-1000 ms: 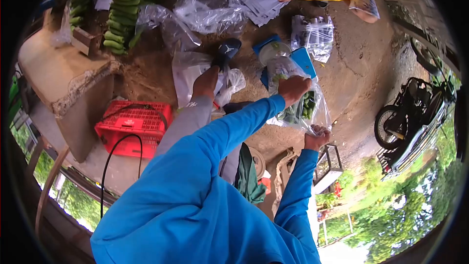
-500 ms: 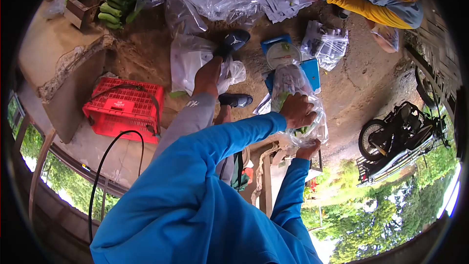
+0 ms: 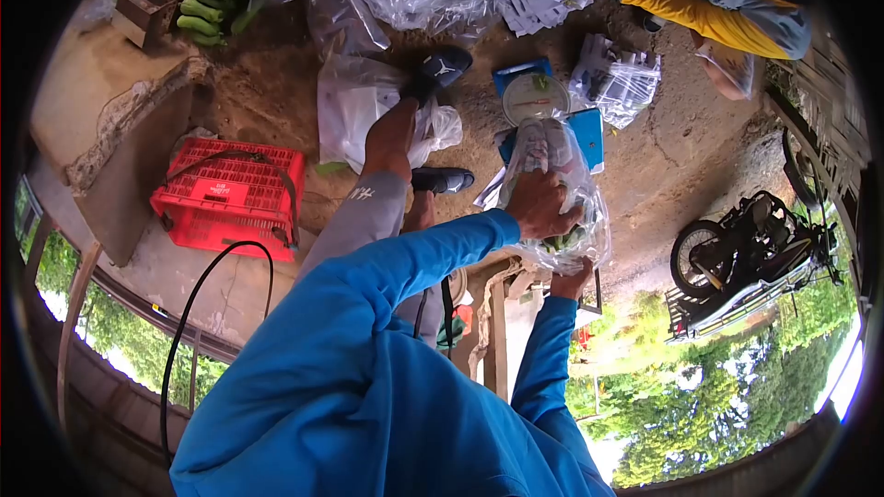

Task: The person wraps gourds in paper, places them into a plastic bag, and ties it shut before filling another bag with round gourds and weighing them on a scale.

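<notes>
Left fingers (image 3: 562, 219) over clear bag (image 3: 551, 149), right fingers (image 3: 580, 270) holding its near end

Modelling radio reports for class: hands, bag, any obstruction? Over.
Left hand on clear bag, right hand at near end. Green produce inside. Round dial by far end, nothing visibly blocking.

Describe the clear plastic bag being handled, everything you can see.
The clear plastic bag looks thin, glossy and wrinkled, with green contents showing through near its closer end. It stretches toward the round dial, beside a blue panel. The left hand, fingers curled, lies over its middle; the right hand touches its closer end. Whether it is sealed cannot be told.
</notes>
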`<state>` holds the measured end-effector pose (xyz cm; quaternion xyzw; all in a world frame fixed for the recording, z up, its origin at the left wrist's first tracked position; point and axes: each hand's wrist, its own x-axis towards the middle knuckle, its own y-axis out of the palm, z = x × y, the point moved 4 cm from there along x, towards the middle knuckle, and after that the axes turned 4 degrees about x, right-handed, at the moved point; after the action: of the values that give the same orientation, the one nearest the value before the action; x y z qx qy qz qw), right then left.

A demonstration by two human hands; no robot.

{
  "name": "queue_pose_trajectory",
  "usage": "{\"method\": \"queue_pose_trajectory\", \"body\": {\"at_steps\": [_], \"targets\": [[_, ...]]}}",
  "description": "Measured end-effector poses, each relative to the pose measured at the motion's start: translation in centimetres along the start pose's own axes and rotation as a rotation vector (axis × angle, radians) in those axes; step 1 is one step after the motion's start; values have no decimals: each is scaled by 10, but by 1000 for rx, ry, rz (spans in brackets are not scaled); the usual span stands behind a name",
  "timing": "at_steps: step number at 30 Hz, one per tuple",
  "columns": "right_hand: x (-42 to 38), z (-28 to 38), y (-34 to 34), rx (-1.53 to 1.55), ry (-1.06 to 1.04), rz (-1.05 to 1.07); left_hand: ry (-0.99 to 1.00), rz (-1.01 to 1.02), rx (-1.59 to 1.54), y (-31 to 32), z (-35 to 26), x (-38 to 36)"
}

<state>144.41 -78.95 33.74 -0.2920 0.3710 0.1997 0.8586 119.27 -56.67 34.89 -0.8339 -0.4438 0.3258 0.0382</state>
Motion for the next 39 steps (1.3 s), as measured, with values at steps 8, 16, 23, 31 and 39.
{"method": "queue_pose_trajectory", "body": {"at_steps": [8,16,23,31,39], "targets": [[-26,7,3,278,133,60,-163,276,-188,-18,14,14],[-38,-7,1,494,128,198,92,-173,-197,-63,22,9],[-25,-17,-4,499,4,375,443,87,100,-22,-61,-45],[-43,55,18,-394,-391,420,544,95,817,86,-65,-20],[-24,54,18,-38,-565,461,496,42,961,114,-63,9]]}}
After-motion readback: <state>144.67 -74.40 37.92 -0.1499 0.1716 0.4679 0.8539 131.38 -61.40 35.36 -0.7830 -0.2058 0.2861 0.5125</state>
